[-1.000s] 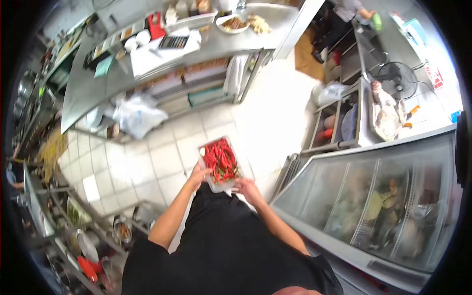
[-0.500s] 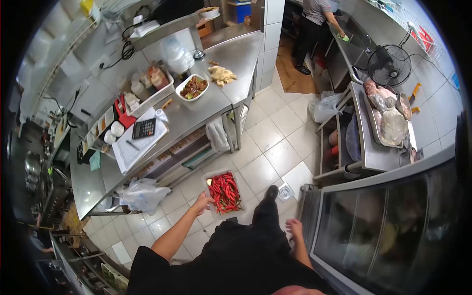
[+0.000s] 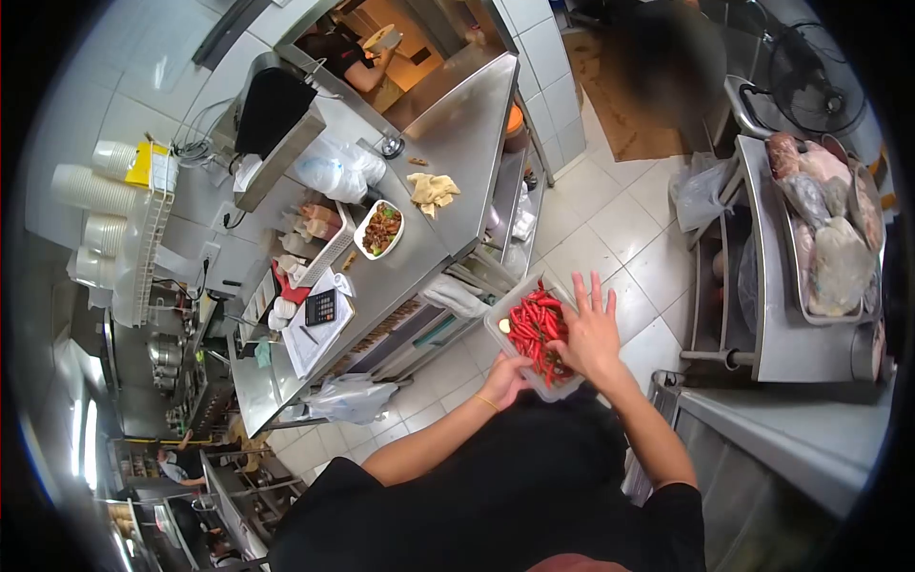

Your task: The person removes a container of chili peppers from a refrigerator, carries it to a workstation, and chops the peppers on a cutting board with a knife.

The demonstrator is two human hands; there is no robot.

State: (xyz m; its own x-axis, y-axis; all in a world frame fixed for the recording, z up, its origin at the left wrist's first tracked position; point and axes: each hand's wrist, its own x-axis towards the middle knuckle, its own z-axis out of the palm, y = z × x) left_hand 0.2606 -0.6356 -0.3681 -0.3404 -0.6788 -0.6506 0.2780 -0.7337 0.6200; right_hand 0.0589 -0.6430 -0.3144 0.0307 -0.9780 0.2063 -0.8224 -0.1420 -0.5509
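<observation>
Container [image 3: 491,330]: one, clear-walled, being held in the air at center right, over the floor; long axis is running upper left to lower right.
Chillies [image 3: 530,326]: many, red, overlapping too much for counting; lying inside the container, to the left of the right hand in frame, spreading toward its fingers.
Pale piece [image 3: 505,326]: one, sitting among them by the container's left wall.
Left hand [image 3: 503,382]: clamping on the container's lower left side, thumb showing; fingers underneath are hiding, so grip there can't be told.
Right hand [image 3: 596,341]: fingers spreading apart, holding nothing visible; hovering over the container's right side, being the nearer hand to the chillies. Thumb contact: cannot tell.
Table [image 3: 459,143]: one, steel, running from upper center down to left of center.
Bowl [image 3: 401,229]: one, white, holding cooked food, standing on the table.
Cloth [image 3: 435,194]: one, cream, crumpling beside the bowl.
Calculator [image 3: 321,307]: one, lying on papers with one pen [image 3: 308,334].
Basket [image 3: 334,250]: one, white, carrying bottles left of the bowl.
Tray [image 3: 794,262]: one, at right of frame, carrying bagged meat; pieces overlapping, no sure count.
Co-worker [image 3: 359,64]: one, at upper center, holding a round dish [image 3: 383,40].
</observation>
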